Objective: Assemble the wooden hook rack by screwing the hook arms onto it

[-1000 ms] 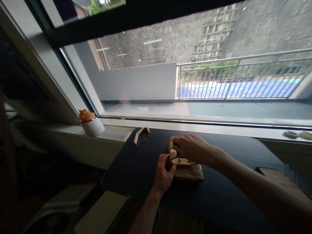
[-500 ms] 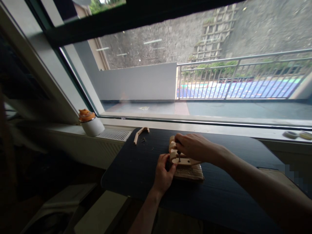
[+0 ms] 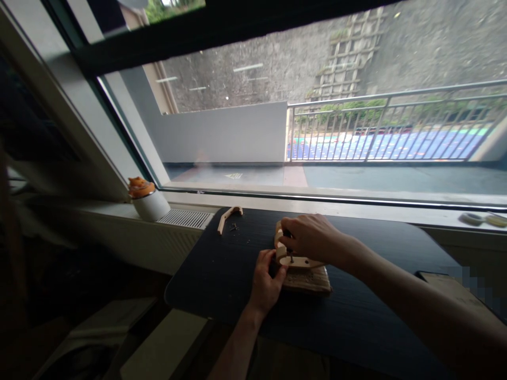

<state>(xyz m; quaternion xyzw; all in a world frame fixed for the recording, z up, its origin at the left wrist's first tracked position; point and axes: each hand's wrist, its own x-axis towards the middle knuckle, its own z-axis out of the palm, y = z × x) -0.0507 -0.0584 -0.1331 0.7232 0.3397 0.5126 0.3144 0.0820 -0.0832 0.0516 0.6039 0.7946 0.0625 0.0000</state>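
Observation:
A pale wooden assembly (image 3: pixel 298 262) of flat curved pieces rests on a rough wooden block (image 3: pixel 307 279) on the dark tabletop (image 3: pixel 356 316). My left hand (image 3: pixel 264 282) pinches the near-left end of the assembly. My right hand (image 3: pixel 312 240) is closed above it, gripping a small dark screwdriver (image 3: pixel 290 254) whose tip stands upright in the top piece. Most of the tool is hidden inside my fist.
A loose curved wooden piece (image 3: pixel 226 217) and some small dark screws (image 3: pixel 233 227) lie at the table's far left. A white cup with an orange lid (image 3: pixel 147 199) stands on the window sill beside a vent grille (image 3: pixel 185 218). Small round things (image 3: pixel 481 218) sit on the sill at right.
My right hand shifted slightly over the assembly, turning on the small tool. My left hand and the wooden pieces stayed where they were.

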